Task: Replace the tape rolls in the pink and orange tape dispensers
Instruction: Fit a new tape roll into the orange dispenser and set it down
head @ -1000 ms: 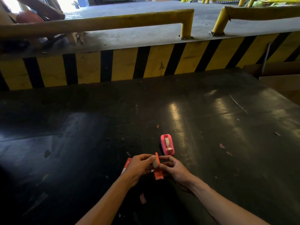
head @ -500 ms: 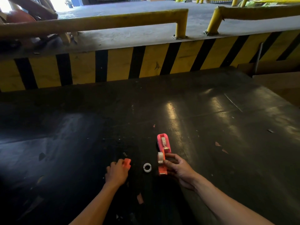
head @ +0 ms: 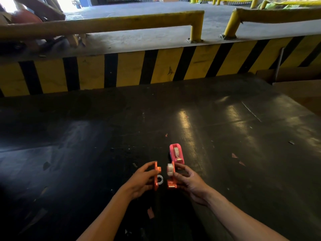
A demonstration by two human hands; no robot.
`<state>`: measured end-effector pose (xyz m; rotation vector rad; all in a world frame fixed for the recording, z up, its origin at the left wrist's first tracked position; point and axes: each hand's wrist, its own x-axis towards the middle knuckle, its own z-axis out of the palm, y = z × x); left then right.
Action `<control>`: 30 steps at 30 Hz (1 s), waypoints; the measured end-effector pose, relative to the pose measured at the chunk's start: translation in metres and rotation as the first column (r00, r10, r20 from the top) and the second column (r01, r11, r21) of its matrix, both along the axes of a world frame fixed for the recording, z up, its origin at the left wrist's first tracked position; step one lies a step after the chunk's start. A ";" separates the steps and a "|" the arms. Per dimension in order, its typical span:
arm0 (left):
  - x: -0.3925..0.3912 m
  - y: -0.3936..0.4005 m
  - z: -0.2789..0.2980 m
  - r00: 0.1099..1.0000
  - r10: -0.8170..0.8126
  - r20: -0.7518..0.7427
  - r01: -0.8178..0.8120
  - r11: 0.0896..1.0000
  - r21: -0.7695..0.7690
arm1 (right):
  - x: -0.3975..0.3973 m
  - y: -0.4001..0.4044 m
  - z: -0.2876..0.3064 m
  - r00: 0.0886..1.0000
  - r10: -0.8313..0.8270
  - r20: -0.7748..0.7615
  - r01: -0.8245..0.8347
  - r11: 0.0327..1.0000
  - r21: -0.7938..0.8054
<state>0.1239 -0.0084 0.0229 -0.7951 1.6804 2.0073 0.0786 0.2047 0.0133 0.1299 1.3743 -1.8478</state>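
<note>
The orange tape dispenser is split into two halves. My left hand (head: 141,180) grips one orange half (head: 157,177). My right hand (head: 188,182) holds the other orange half (head: 172,183), with a clear tape roll (head: 170,169) seated on it. A small gap separates the halves. A white empty tape core (head: 160,179) lies on the black table (head: 225,153) just behind the left half. The pink tape dispenser (head: 176,152) stands on the table right behind my right hand, with a tape roll inside.
Small pink scraps (head: 150,212) and bits of debris dot the tabletop. A yellow-and-black striped barrier (head: 156,66) runs along the table's far edge, with yellow rails (head: 121,23) above. Cardboard (head: 295,87) sits at the far right.
My left hand has lifted its orange half from the table and brought it toward the right hand's half. The white core stayed where it lay.
</note>
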 end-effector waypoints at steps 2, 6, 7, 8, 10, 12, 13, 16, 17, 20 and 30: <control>-0.001 0.008 0.008 0.998 -0.052 -0.024 0.053 0.998 0.045 | -0.002 -0.001 -0.001 1.000 0.021 0.001 -0.021 1.000 -0.006; -0.003 0.014 0.015 0.998 -0.059 -0.037 0.063 0.992 0.107 | -0.005 0.002 -0.004 0.999 0.037 -0.002 -0.037 0.999 -0.004; -0.003 0.014 0.015 0.997 -0.069 -0.042 0.073 0.992 0.104 | -0.005 0.003 -0.004 0.999 0.041 -0.002 -0.041 0.999 -0.007; -0.003 0.013 0.015 0.996 -0.074 -0.043 0.078 0.992 0.102 | -0.004 0.004 -0.004 0.999 0.047 -0.001 -0.047 0.999 -0.012; -0.001 0.013 0.017 0.996 -0.080 -0.037 0.083 0.992 0.099 | -0.003 0.006 -0.004 0.999 0.055 -0.001 -0.055 0.998 -0.022; 0.000 0.013 0.020 0.996 -0.083 -0.030 0.086 0.992 0.093 | -0.002 0.005 -0.003 0.999 0.051 0.003 -0.051 0.998 -0.027; 0.000 0.014 0.022 0.996 -0.083 -0.024 0.085 0.993 0.086 | -0.001 0.005 -0.003 0.999 0.049 0.005 -0.049 0.998 -0.030; 0.000 0.015 0.025 0.996 -0.089 -0.015 0.090 0.995 0.053 | -0.001 0.002 -0.006 0.998 0.061 0.004 -0.060 0.997 -0.046; 0.000 0.016 0.025 0.996 -0.092 -0.013 0.093 0.995 0.042 | -0.001 0.002 -0.007 0.998 0.066 0.003 -0.066 0.997 -0.048; 0.000 0.016 0.024 0.997 -0.079 0.001 0.079 0.996 0.045 | -0.002 0.000 -0.007 0.997 0.074 0.000 -0.074 0.996 -0.044; 0.000 0.020 0.021 1.000 0.012 0.019 -0.014 0.994 0.108 | -0.004 -0.001 -0.006 0.995 0.098 -0.029 -0.099 0.995 -0.033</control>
